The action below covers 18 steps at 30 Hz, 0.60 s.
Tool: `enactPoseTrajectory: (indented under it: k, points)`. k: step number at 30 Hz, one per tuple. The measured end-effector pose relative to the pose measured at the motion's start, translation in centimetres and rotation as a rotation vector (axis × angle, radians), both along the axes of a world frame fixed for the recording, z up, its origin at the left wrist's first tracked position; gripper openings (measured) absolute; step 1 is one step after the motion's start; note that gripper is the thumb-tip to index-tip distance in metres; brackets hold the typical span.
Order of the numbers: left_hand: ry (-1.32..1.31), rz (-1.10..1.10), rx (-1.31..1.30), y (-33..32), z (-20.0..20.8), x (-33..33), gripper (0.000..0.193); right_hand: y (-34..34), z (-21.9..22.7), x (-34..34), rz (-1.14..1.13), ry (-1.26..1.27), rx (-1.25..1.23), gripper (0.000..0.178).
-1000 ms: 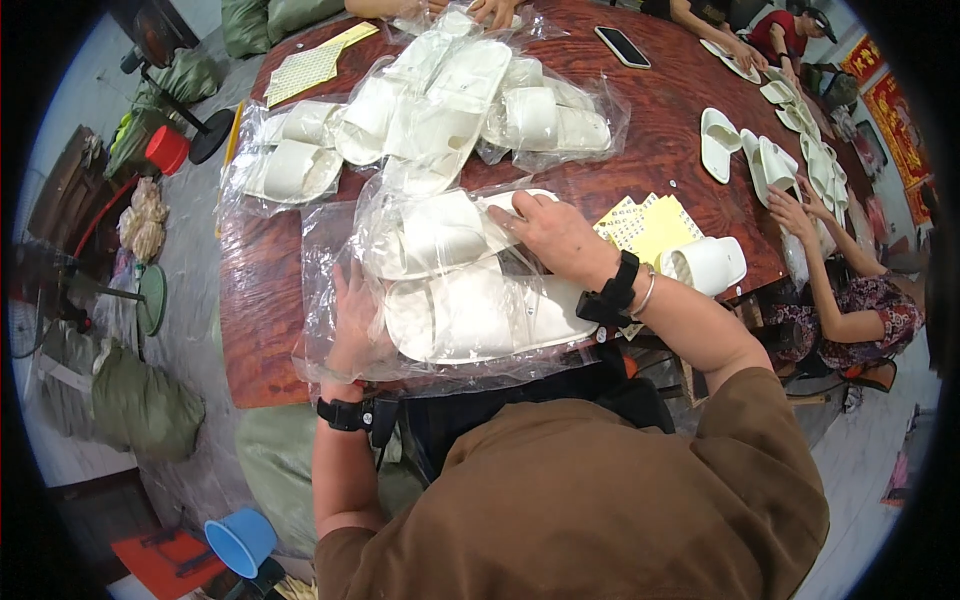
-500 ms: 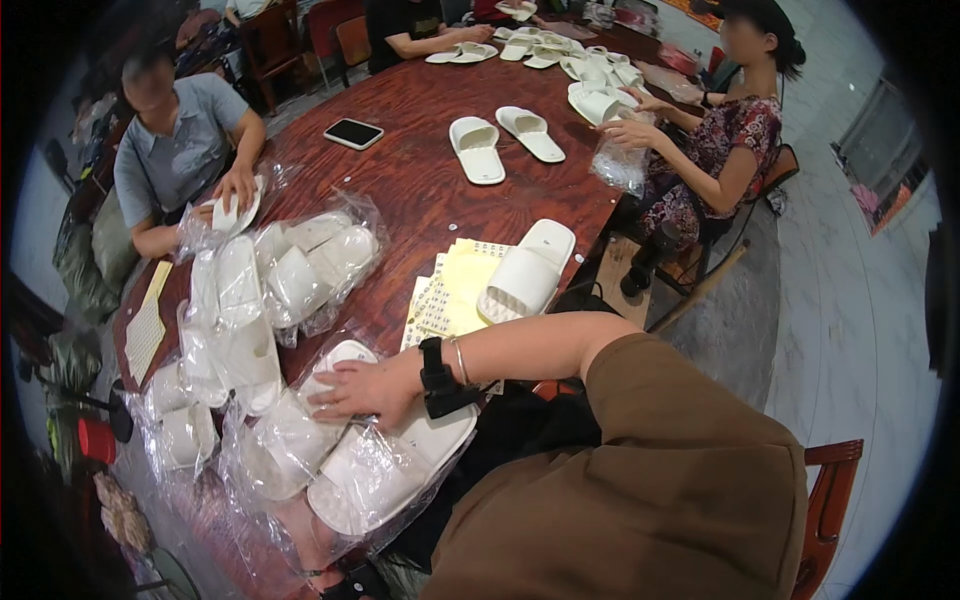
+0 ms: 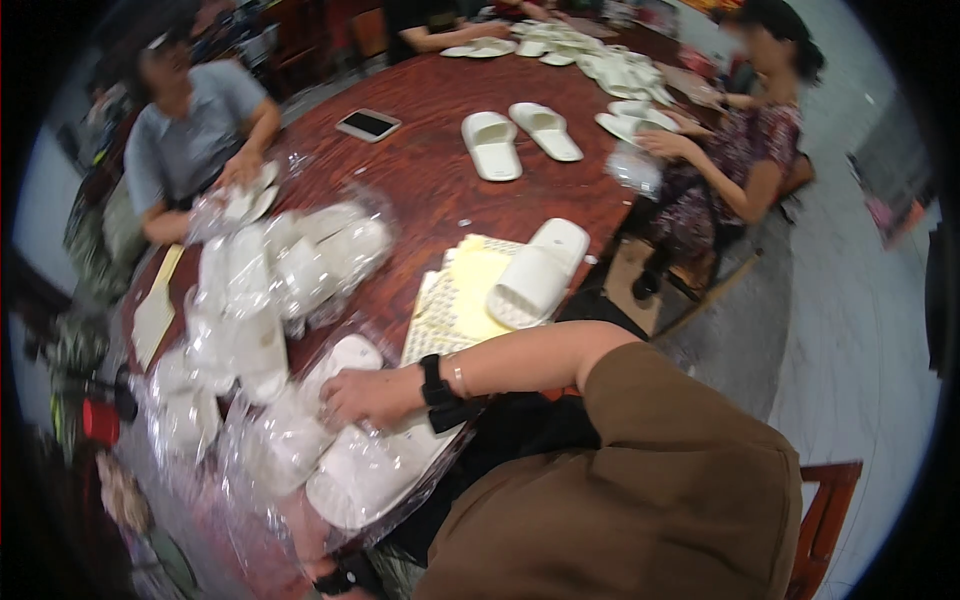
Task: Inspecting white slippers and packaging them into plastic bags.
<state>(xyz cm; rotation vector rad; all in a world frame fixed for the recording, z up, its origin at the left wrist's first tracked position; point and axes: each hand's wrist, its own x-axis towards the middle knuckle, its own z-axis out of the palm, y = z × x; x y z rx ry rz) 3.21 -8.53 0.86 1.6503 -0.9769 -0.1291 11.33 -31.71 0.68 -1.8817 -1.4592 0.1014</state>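
A pair of white slippers (image 3: pixel 352 482) lies in a clear plastic bag at the table's near edge. My right hand (image 3: pixel 368 399) rests on top of it, its fingers curled down at the bag and the slippers. Lower down, my left hand (image 3: pixel 308 530) is partly behind the clear film, beside the near slipper's toe; its fingers are hidden. More bagged white slippers (image 3: pixel 255 345) are heaped just beyond, to the left. A loose white slipper (image 3: pixel 541 272) lies on yellow sticker sheets (image 3: pixel 458 290) right of my hand.
The round reddish wooden table (image 3: pixel 420 175) carries a phone (image 3: pixel 368 124), two loose slippers (image 3: pixel 492 147) and a far slipper pile (image 3: pixel 620 72). One co-worker (image 3: pixel 200 125) at left and another (image 3: pixel 735 150) at right handle slippers. A red chair (image 3: pixel 828 520) stands behind my right side.
My right hand's fingers have gone from spread flat to curled on the bagged slippers. The co-worker at right has shifted the slippers in hand. The view has moved slightly.
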Motion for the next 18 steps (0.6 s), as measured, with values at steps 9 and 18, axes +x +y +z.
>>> enactPoseTrajectory:
  k: [9, 18]
  points:
    - [0.069, 0.186, -0.207, 3.3, 0.4, -0.7, 0.065, 1.4, -1.7, 1.5, -0.051, -0.231, -0.370, 0.085]
    - [0.299, 0.194, -0.421, 4.4, 0.7, -0.9, 0.066, 2.5, 2.6, 0.9, 0.242, -0.014, -0.035, 0.085]
